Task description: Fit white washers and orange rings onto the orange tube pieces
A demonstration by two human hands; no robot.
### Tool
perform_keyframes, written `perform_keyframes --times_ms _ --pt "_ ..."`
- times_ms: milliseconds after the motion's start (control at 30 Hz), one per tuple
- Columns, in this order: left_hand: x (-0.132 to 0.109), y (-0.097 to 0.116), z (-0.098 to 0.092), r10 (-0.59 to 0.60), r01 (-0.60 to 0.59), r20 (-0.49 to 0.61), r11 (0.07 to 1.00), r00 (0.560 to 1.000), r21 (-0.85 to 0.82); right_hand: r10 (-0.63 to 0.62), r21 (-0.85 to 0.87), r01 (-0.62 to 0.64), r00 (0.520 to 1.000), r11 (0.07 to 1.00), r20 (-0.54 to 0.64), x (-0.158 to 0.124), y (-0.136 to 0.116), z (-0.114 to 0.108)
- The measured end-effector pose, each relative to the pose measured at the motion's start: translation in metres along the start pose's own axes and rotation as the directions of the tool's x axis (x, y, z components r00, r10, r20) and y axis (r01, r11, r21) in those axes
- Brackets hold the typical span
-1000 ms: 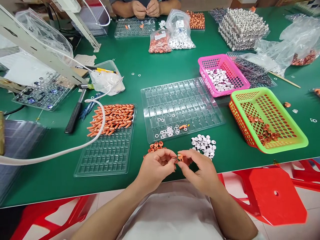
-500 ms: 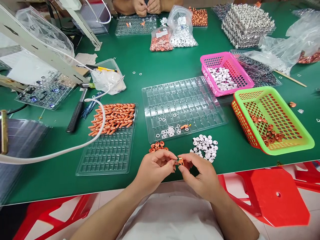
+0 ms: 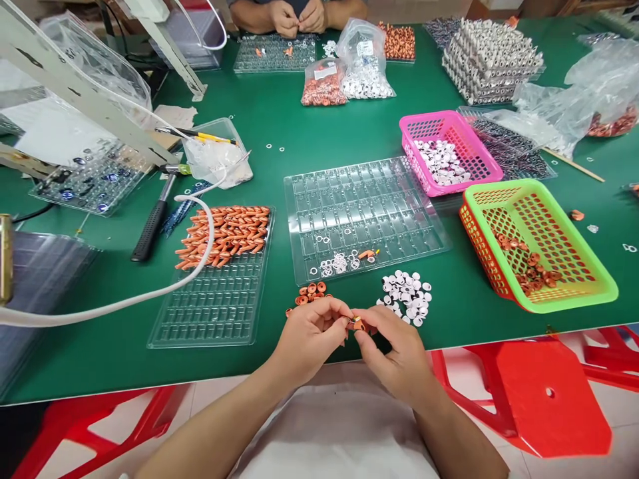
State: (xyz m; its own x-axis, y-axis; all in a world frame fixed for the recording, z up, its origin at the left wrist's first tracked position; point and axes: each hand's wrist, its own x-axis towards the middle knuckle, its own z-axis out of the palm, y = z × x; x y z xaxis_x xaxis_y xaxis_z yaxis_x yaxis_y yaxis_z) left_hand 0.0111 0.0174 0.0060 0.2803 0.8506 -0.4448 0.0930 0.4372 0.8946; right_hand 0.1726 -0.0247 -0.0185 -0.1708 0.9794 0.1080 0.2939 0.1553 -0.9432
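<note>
My left hand (image 3: 312, 340) and my right hand (image 3: 395, 346) meet at the table's front edge, thumbs and fingers pinched. Between their fingertips is a small orange plastic part (image 3: 359, 324) with a yellowish bit at its top. My right fingers grip this part. The left fingertips close on something thin and small at its left side, too fine to name. Just beyond my left hand lie orange cup-shaped pieces (image 3: 312, 290), partly hidden by it. White discs with black marks (image 3: 408, 293) are heaped beyond my right hand.
A clear tray (image 3: 369, 213) ahead carries white rings (image 3: 340, 263) and one orange piece (image 3: 367, 254). Left are a tray of orange parts (image 3: 229, 233) and a hammer (image 3: 152, 223). Right stand pink (image 3: 492, 174) and green (image 3: 612, 293) baskets. Across the table, another person's hands (image 3: 297, 18) work.
The view has shifted slightly. Both hands stay together at the same spot, and the orange part has tilted a little between the fingertips.
</note>
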Motion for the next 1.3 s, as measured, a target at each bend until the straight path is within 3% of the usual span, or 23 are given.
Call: perform_keyframes --times_ms 167,400,600,733,900,1033,1133,1300 --pt "-0.003 0.004 -0.002 -0.001 -0.001 0.119 1.000 0.993 0.016 0.093 0.047 -0.092 0.995 0.995 -0.021 -0.002 -0.001 -0.002" --pt "-0.009 0.009 -0.008 0.026 -0.049 0.248 0.995 0.968 0.088 0.128 0.000 -0.129 0.989 0.992 -0.075 0.001 -0.002 -0.002" --pt "-0.010 0.003 -0.008 0.062 -0.084 0.216 0.992 0.975 0.095 0.208 0.035 -0.207 0.978 0.978 -0.032 0.002 -0.003 -0.005" --pt "-0.010 0.001 -0.009 0.152 -0.178 0.195 0.976 0.969 0.129 0.204 0.133 -0.207 0.978 0.969 0.041 0.002 -0.003 -0.010" --pt "-0.009 0.002 -0.012 0.327 -0.371 0.208 0.899 0.922 0.231 0.097 0.310 -0.122 0.991 0.943 0.093 0.003 0.001 -0.015" --pt "-0.008 0.001 -0.015 0.391 -0.448 0.257 0.864 0.884 0.230 0.059 0.373 -0.101 0.991 0.923 0.121 0.004 0.002 -0.015" --pt "-0.007 -0.001 -0.017 0.417 -0.471 0.250 0.854 0.874 0.220 0.066 0.408 -0.129 0.984 0.904 0.166 0.005 0.003 -0.015" --pt "-0.006 -0.001 -0.017 0.385 -0.423 0.212 0.889 0.898 0.174 0.099 0.508 -0.194 0.973 0.839 0.207 0.006 0.006 -0.012"
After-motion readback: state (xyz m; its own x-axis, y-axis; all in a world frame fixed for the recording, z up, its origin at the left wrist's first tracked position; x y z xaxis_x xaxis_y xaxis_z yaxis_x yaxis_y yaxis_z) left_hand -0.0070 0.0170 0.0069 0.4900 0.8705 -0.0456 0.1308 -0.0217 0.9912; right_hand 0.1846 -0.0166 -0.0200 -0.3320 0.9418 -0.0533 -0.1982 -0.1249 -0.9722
